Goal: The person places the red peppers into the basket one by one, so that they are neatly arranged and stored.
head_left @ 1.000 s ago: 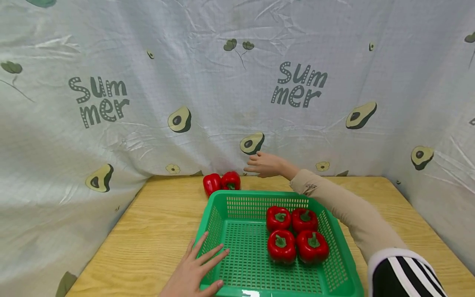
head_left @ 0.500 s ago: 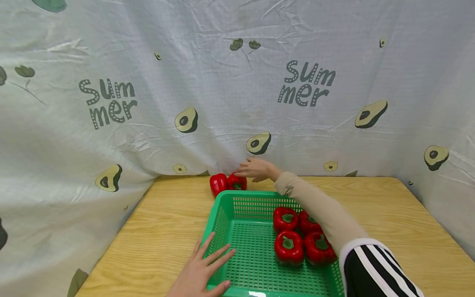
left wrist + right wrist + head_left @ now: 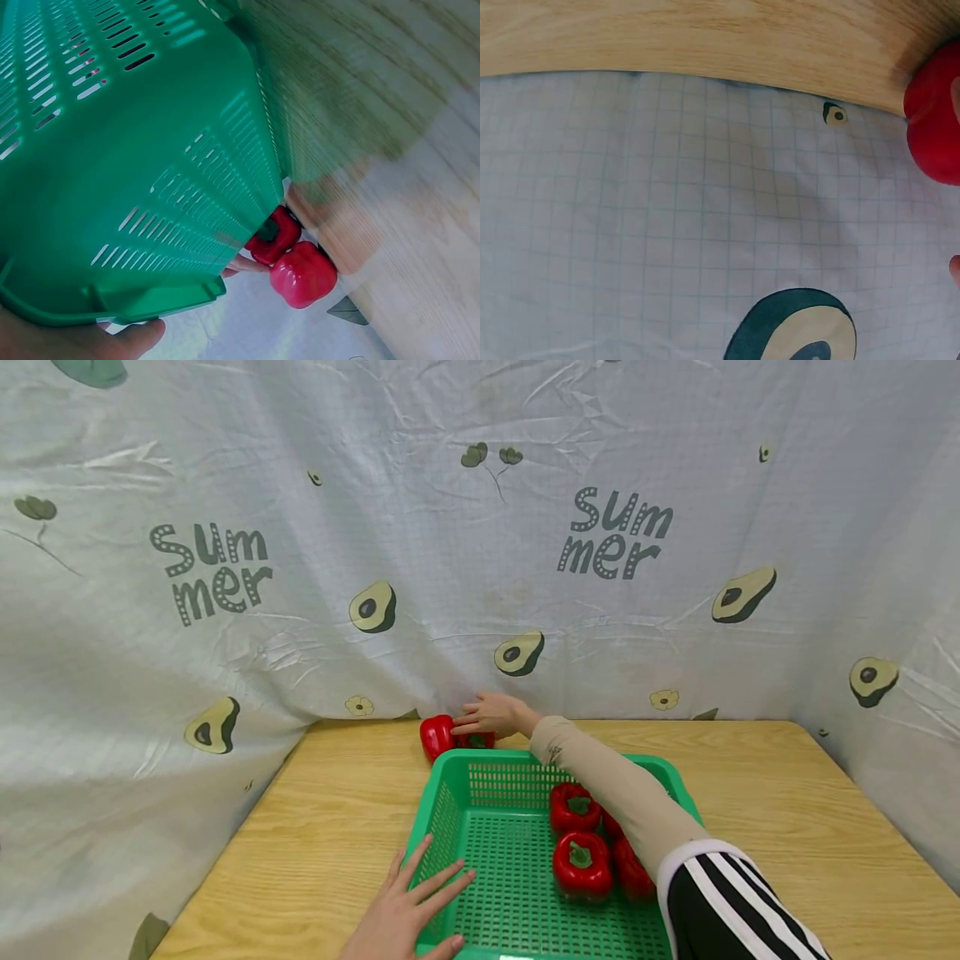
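Head view: soft, even light; sheen on creases of curtain (image 3: pixel 442 543) beyond far edge of table (image 3: pixel 337 810). Left wrist: cool, hazy, green tinge across table. Right wrist: dimmer; table edge bowed, shadow beside red pepper (image 3: pixel 933 120).

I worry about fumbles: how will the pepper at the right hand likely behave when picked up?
The pepper at the right hand may be slippery, since its skin shines. Its taut, bulging shape suggests it would stay firm in a grip. Its rounded sides could let it roll if pushed, though the neighbouring pepper might block one way.
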Tool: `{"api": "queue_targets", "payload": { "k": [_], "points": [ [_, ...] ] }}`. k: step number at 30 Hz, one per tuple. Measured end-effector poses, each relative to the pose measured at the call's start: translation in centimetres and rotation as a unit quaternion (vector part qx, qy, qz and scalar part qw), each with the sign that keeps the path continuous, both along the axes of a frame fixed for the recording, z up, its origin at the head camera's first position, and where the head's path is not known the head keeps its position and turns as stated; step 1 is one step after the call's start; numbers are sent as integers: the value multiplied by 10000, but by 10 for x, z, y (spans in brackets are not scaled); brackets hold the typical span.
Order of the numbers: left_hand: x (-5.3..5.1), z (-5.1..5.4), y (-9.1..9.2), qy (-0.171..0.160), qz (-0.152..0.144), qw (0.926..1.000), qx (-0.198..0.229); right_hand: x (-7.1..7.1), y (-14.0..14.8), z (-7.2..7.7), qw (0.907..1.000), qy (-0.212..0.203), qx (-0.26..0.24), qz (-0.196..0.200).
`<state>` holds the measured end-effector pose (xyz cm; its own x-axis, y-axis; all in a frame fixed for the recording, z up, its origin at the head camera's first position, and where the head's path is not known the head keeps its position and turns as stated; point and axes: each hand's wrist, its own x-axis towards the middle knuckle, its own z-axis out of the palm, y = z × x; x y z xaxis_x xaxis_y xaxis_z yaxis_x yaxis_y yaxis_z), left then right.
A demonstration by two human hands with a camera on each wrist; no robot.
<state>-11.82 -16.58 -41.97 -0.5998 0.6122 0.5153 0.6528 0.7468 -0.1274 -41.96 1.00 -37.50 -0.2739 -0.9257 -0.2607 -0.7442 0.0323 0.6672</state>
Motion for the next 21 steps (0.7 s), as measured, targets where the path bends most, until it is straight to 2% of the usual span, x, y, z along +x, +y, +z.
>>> {"api": "queue_targets", "payload": {
  "k": [12, 16, 21],
  "points": [
    [4, 1, 1, -333, 126, 9992, 171, 3, -5, -1, 9980, 406, 308, 360],
    [4, 1, 1, -421, 127, 9989, 138, 3, -1, 0, 9987, 243, 239, 369],
    [3, 2, 1, -289, 81, 9995, 93, 2, 6, 2, 9995, -60, 152, 259]
  ]
}}
